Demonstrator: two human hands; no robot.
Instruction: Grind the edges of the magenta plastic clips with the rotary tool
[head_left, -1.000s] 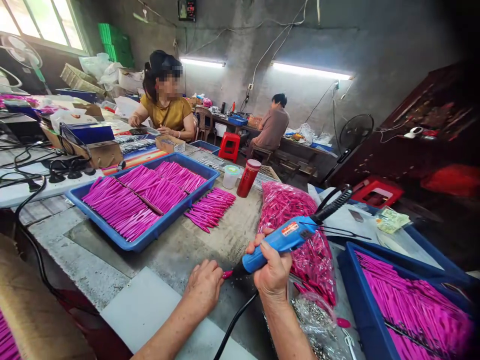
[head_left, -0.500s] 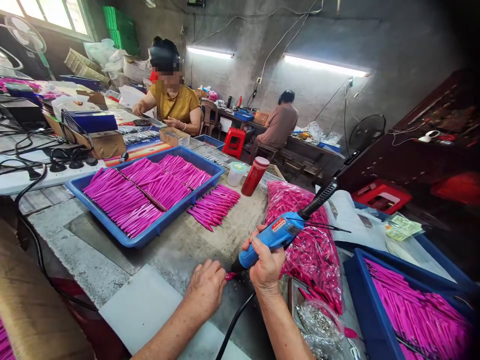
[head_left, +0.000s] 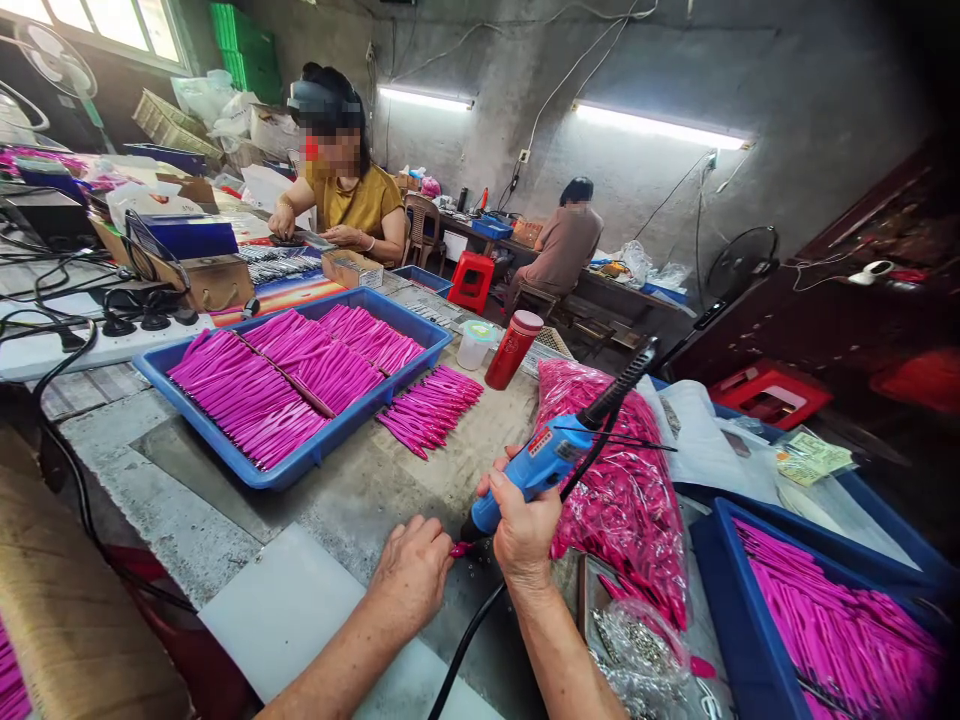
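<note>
My right hand (head_left: 527, 535) is wrapped round a blue electric screwdriver (head_left: 541, 462), which leans up to the right with its dark nose pointing down at the table. Under that nose a slim glossy pink piece (head_left: 460, 549) pokes out from the closed fingers of my left hand (head_left: 411, 572). The rest of the piece is hidden by the hand, and I cannot make out the contact at the nose. Beyond my hands lies a row of similar slim pink pieces (head_left: 431, 408) with pointed ends. A clear bag of glossy pink parts (head_left: 619, 490) rests right behind the screwdriver.
A blue tray (head_left: 289, 476) packed with pink pieces stands at left, another blue bin (head_left: 724, 590) at right. Small metal parts (head_left: 637, 640) lie in a plastic bag near my right forearm. A red flask (head_left: 513, 352) stands farther back. A co-worker (head_left: 349, 200) sits across the table.
The screwdriver has tipped slightly more upright, its cable end shifting left, with my right hand moving along. My left hand stays almost in place on the pink piece.
</note>
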